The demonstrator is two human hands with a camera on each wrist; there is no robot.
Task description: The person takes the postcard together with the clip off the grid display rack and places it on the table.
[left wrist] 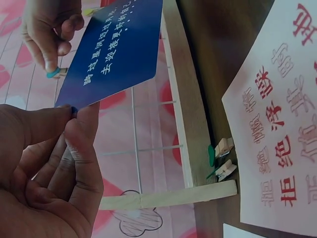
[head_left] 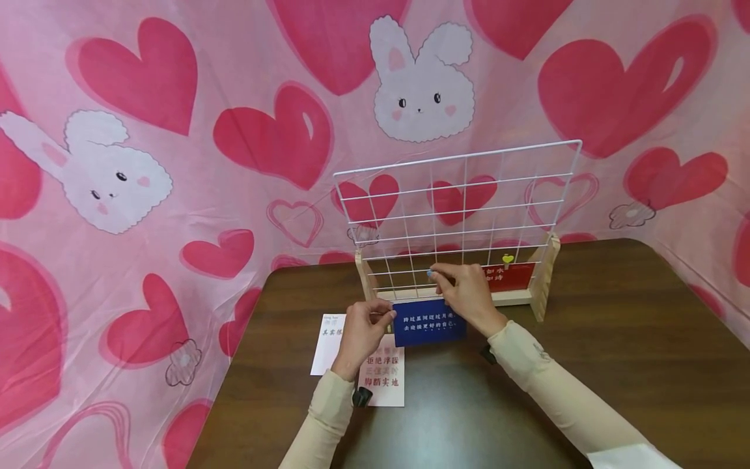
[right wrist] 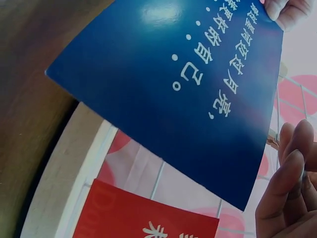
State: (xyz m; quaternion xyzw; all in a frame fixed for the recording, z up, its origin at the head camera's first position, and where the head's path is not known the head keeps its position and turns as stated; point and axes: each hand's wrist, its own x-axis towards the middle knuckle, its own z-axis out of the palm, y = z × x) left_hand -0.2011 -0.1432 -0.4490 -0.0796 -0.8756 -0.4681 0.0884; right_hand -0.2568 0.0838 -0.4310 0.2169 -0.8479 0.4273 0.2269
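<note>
A blue card (head_left: 429,331) with white Chinese writing is held up in front of a white wire grid (head_left: 465,179). My left hand (head_left: 364,331) pinches the card's upper left corner between thumb and forefinger. My right hand (head_left: 471,294) pinches a small wooden clothespin with a blue top (left wrist: 57,73) at the card's upper edge, close to the grid. In the right wrist view the clothespin is mostly hidden behind my right fingers (right wrist: 296,171). A red card (head_left: 515,278) hangs on the grid to the right, under a yellow heart-topped clip (head_left: 507,260).
Wooden feet and a crossbar (left wrist: 190,134) carry the grid. A white card with red writing (head_left: 383,378) lies in front on the table (head_left: 469,404), with another white card (head_left: 324,348) to its left. Small clothespins (left wrist: 223,148), one green-topped, lie by the crossbar.
</note>
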